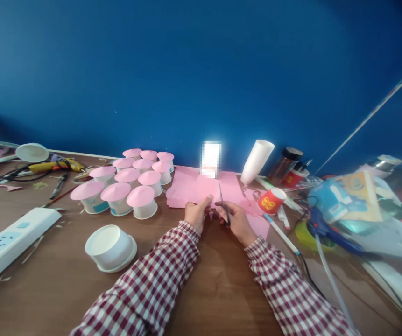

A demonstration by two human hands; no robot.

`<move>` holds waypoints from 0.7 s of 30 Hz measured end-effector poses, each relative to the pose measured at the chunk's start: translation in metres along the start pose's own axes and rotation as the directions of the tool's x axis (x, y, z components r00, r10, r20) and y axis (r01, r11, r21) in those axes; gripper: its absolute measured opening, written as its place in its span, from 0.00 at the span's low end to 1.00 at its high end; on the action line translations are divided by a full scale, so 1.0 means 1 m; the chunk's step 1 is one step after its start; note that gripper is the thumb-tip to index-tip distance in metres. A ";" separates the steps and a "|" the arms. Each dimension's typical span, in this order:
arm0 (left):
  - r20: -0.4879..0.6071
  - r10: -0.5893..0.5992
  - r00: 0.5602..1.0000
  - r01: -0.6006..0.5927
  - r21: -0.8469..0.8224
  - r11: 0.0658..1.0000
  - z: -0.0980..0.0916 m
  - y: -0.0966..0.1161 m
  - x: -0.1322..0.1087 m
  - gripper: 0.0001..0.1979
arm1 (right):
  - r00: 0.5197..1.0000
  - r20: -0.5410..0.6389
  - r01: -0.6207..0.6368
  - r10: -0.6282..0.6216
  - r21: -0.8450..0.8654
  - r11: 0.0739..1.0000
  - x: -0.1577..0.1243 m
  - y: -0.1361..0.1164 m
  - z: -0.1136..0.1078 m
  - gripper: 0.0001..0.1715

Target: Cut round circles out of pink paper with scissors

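My left hand (pixel 196 213) pinches the near edge of a pink paper sheet (pixel 206 188) lying on the brown table (pixel 64 280). Beside it my right hand (pixel 236 221) grips a pair of scissors (pixel 223 201), whose blades point away from me into the pink sheet. Both sleeves are red-and-white check. More pink sheets (pixel 183 186) are stacked under and behind the one being held.
Several white cups with pink paper tops (pixel 127 179) stand to the left. An upturned white bowl (pixel 110 247) sits near my left arm, a white power strip (pixel 8 242) at far left. A red paper cup (pixel 271 201), a white cup stack (pixel 257 161), a blue glue gun (pixel 327 228) lie right.
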State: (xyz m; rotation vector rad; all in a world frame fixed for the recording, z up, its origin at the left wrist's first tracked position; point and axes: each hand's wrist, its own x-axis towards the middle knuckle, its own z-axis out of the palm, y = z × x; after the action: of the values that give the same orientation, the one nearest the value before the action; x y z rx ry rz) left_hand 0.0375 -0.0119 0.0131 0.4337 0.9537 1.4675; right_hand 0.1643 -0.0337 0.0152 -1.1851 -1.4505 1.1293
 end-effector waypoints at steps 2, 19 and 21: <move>0.005 0.008 1.000 -0.008 -0.003 1.000 0.000 -0.001 0.001 0.16 | 1.000 -0.003 -0.001 0.001 -0.009 1.000 0.000 -0.001 0.000 0.22; 0.018 0.014 1.000 -0.013 -0.026 1.000 0.001 0.001 -0.001 0.17 | 1.000 -0.016 0.018 -0.019 -0.047 0.999 0.000 -0.001 -0.001 0.23; 0.021 0.017 1.000 -0.017 -0.023 1.000 0.001 0.001 -0.001 0.17 | 1.000 -0.018 0.014 -0.015 -0.039 0.999 0.000 -0.001 0.000 0.23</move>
State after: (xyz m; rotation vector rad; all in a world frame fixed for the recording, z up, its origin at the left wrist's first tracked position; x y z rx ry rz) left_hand 0.0377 -0.0125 0.0152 0.4410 0.9170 1.4852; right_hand 0.1644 -0.0334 0.0164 -1.2072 -1.4712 1.0824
